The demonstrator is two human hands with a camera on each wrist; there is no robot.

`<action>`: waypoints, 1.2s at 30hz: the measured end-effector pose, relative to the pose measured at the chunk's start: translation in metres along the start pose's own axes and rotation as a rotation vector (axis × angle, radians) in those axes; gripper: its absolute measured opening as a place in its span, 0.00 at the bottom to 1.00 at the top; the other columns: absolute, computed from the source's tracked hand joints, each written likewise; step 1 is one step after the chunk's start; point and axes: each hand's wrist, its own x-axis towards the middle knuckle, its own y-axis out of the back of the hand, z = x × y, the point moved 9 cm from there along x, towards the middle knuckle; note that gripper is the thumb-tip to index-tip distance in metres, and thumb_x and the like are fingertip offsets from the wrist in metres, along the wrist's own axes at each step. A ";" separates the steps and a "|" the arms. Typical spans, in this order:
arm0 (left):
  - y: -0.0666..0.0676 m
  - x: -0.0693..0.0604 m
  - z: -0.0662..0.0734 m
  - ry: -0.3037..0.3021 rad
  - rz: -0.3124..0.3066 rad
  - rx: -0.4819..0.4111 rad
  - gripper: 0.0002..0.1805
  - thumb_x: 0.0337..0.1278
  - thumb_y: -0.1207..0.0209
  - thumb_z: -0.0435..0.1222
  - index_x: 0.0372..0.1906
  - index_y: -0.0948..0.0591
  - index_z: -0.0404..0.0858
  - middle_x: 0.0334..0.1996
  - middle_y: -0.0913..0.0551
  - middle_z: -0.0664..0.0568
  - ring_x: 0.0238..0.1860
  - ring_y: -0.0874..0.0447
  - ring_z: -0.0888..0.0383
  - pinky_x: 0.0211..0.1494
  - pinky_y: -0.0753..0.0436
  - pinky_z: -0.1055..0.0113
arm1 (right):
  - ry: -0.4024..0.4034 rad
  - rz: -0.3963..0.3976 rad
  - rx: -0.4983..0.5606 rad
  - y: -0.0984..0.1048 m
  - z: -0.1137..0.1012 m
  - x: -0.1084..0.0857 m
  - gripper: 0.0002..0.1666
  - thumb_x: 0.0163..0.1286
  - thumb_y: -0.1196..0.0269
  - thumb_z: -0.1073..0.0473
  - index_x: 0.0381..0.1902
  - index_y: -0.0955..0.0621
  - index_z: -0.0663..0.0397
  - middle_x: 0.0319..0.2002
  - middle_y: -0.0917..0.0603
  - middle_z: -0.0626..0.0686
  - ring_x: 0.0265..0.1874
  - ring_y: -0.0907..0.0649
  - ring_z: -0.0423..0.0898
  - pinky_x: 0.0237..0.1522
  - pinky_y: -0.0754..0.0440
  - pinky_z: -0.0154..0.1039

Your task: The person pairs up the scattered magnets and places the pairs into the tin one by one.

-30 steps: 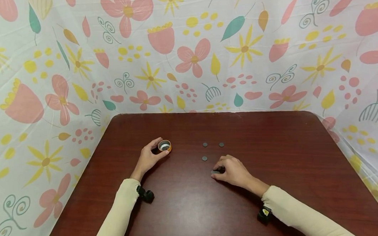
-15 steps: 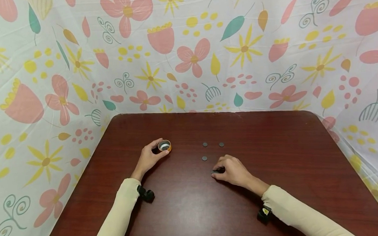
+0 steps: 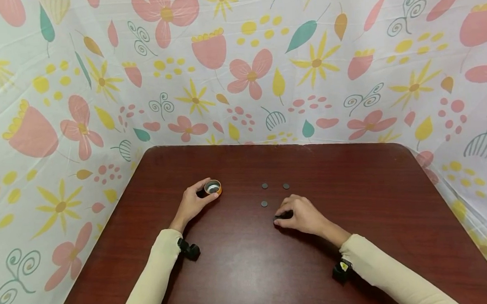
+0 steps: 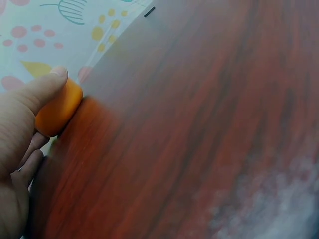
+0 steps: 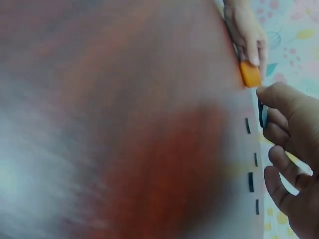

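Observation:
My left hand (image 3: 190, 205) holds a small round orange tin (image 3: 219, 193) between thumb and fingers, its shiny silver inside facing up. A darker patch shows at the bottom of the tin, too small to make out. In the left wrist view, the thumb lies over the tin's orange side (image 4: 60, 112). With thumb and fingertips, my right hand (image 3: 302, 215) pinches a thin, coin-like grey disc (image 5: 263, 114), which stands on edge in the right wrist view. Beyond that hand lie three similar discs, a near one (image 3: 264, 204), a far-left one (image 3: 264, 186) and a far-right one (image 3: 285, 186).
The hands work over a dark red-brown wooden table (image 3: 233, 262) with rounded far corners. A floral curtain (image 3: 244, 78) hangs along its back and sides. Black wrist cameras, left (image 3: 189, 250) and right (image 3: 341, 271), sit at the cream sleeves.
My right hand has risen slightly, and the disc in its fingertips has come up off the table and tilted. My left hand and the tin stay put.

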 end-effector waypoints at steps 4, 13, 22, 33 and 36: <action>0.000 -0.001 0.000 0.001 0.006 -0.012 0.38 0.60 0.28 0.46 0.73 0.26 0.39 0.65 0.21 0.49 0.66 0.24 0.49 0.67 0.24 0.47 | 0.032 -0.014 0.047 0.005 0.002 0.008 0.07 0.61 0.23 0.51 0.36 0.08 0.43 0.34 0.15 0.36 0.37 0.21 0.37 0.38 0.20 0.37; 0.001 -0.001 -0.001 0.009 0.004 -0.013 0.37 0.60 0.28 0.46 0.72 0.26 0.40 0.66 0.21 0.49 0.67 0.25 0.49 0.69 0.26 0.46 | 0.073 -0.038 0.097 0.012 0.001 0.047 0.08 0.61 0.23 0.50 0.37 0.07 0.44 0.37 0.14 0.37 0.37 0.22 0.37 0.36 0.19 0.37; 0.000 0.000 0.000 0.008 0.000 -0.014 0.37 0.60 0.28 0.46 0.72 0.26 0.40 0.66 0.21 0.48 0.67 0.25 0.48 0.68 0.25 0.45 | 0.163 -0.054 0.142 0.007 -0.014 0.109 0.09 0.63 0.24 0.51 0.38 0.07 0.48 0.37 0.12 0.43 0.37 0.18 0.44 0.37 0.18 0.42; -0.002 0.004 -0.003 0.032 0.000 -0.028 0.37 0.59 0.28 0.47 0.72 0.26 0.41 0.65 0.20 0.50 0.66 0.24 0.50 0.68 0.25 0.47 | 0.091 -0.078 0.229 -0.025 -0.018 0.168 0.09 0.64 0.25 0.51 0.39 0.07 0.48 0.36 0.13 0.41 0.37 0.18 0.38 0.40 0.19 0.38; -0.001 0.004 -0.004 0.030 0.003 -0.033 0.38 0.59 0.28 0.47 0.72 0.25 0.40 0.63 0.19 0.49 0.65 0.23 0.50 0.67 0.24 0.47 | 0.088 -0.063 0.267 -0.033 -0.024 0.179 0.11 0.64 0.25 0.52 0.40 0.07 0.50 0.37 0.12 0.43 0.37 0.17 0.39 0.38 0.19 0.37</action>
